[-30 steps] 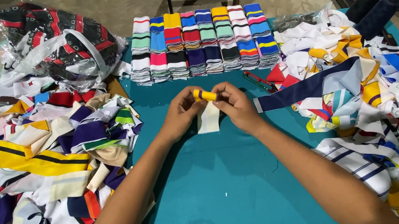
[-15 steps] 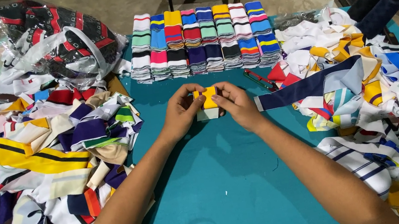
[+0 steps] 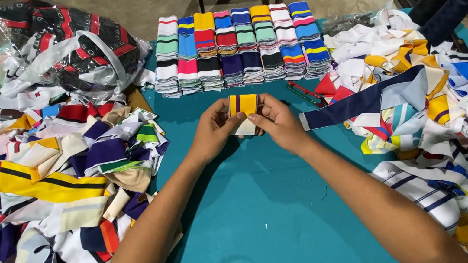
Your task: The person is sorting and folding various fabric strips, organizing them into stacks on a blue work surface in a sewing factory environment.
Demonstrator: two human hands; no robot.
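Note:
Both hands hold one small folded knit fabric strip, yellow with a dark stripe and a white lower part, just above the teal table. My left hand pinches its left edge. Its right edge sits between the fingers of my right hand. Two rows of neatly folded striped strips lie just beyond the hands.
A loose heap of striped fabric pieces covers the table's left side, another heap the right. A plastic bag of dark patterned cloth sits at back left. Red-handled snips lie right of the hands. Two dark thread cones stand back right.
The strip was a narrow rolled piece between my fingertips; it has since been folded down and turned, so its flat yellow face now shows. Both hands stayed in place.

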